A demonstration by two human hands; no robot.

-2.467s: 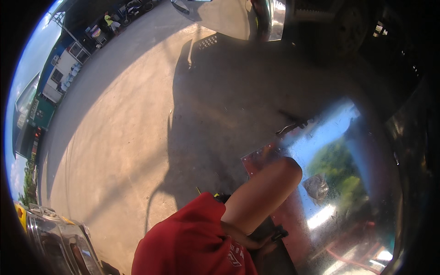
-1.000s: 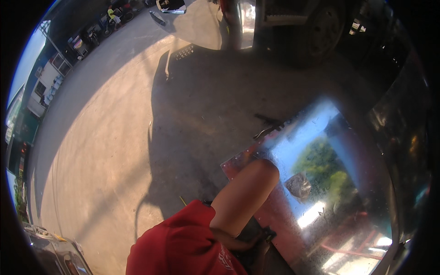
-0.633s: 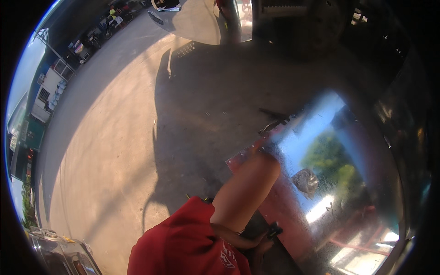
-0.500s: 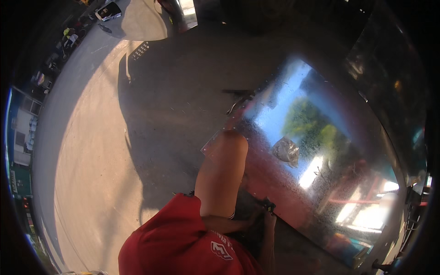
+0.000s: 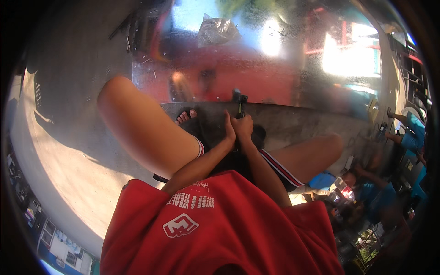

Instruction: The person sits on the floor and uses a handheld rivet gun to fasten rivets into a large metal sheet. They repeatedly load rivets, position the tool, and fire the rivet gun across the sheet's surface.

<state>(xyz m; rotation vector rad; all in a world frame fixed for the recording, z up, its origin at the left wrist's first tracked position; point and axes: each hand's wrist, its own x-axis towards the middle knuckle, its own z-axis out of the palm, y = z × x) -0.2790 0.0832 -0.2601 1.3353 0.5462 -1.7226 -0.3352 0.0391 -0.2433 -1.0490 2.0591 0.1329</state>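
My right hand (image 5: 244, 126) is closed around the handle of a black hand tool (image 5: 241, 99). The tool has a blocky head and a yellowish mark on its shaft; its exact kind is unclear. My left hand (image 5: 229, 127) lies right against the right one, its fingers stretched out and pointing up toward the sheet. Beyond both hands spreads a large shiny metal sheet (image 5: 256, 85), with the tool's head near its close edge. On the sheet sits a crumpled clear plastic bag (image 5: 218, 31), its contents hard to make out.
Small bits lie scattered along the sheet's left part. A dark bar (image 5: 120, 28) rests on the concrete floor (image 5: 78, 59) left of it. My bent knees flank my hands. At the right are a person in blue (image 5: 415, 128), another person (image 5: 380, 197) and a blue object (image 5: 322, 180).
My view has swung right, so the sheet now lies straight ahead and both knees show. My hands appear nearer the middle, and the tool is still in my right hand.
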